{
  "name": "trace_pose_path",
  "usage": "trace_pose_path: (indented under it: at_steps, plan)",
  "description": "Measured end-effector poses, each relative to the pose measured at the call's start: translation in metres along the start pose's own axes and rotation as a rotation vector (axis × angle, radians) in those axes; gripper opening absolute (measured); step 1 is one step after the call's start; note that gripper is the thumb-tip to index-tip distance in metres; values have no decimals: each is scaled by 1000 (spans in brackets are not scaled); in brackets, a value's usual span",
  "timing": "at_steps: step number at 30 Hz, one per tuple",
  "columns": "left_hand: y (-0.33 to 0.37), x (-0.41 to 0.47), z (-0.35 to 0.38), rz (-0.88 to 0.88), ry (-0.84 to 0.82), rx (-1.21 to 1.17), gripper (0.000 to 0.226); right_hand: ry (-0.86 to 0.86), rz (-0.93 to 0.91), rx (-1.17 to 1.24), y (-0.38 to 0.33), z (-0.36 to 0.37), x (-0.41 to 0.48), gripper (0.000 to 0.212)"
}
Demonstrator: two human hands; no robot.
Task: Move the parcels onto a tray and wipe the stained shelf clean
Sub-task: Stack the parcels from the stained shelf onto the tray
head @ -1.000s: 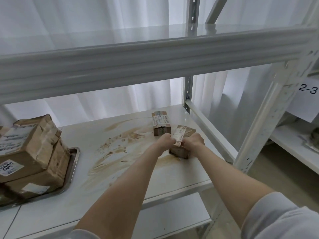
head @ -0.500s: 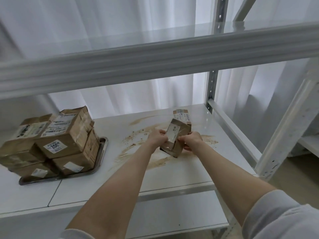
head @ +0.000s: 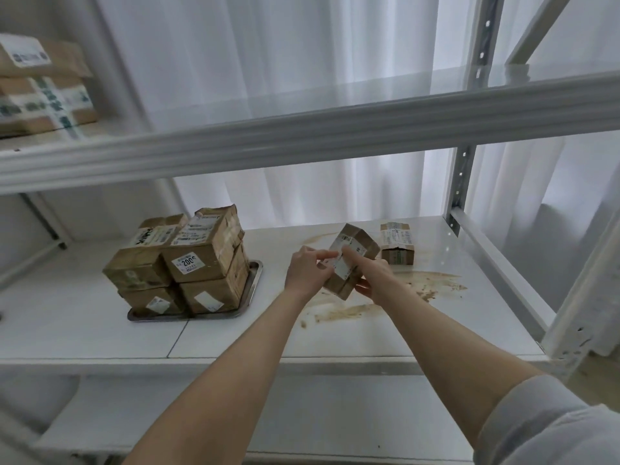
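Note:
Both hands hold a small brown parcel with a white label, tilted and lifted above the white shelf. My left hand grips its left side. My right hand holds it from the right and underneath. Brown stains spread over the shelf below and to the right of the parcel. A second small parcel stands on the shelf just behind. To the left, a metal tray carries several stacked brown parcels.
An upper shelf beam crosses the view above my hands. More parcels sit on the upper shelf at the far left. A grey upright post stands at the back right, a white one at the front right. White curtains hang behind.
The parcel has been lifted off the stained shelf and carried left with both hands. My view has swung left, so the tray with its stack now sits nearer the middle.

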State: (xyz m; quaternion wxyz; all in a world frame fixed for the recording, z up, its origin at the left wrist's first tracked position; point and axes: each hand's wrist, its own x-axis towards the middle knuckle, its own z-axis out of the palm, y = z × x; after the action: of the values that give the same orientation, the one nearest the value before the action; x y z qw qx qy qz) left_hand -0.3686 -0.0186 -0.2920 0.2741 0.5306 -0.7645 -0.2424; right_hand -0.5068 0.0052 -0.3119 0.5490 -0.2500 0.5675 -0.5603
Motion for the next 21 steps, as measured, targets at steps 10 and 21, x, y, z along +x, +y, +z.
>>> trace_pose_path:
  at_steps: [10, 21]
  plan:
    - [-26, 2, -38, 114, 4, 34, 30, 2, -9, -15, -5, 42, 3, 32]
    - [-41, 15, -64, 58, 161, -98, 39, 179, -298, -314, -2, 81, 5, 88]
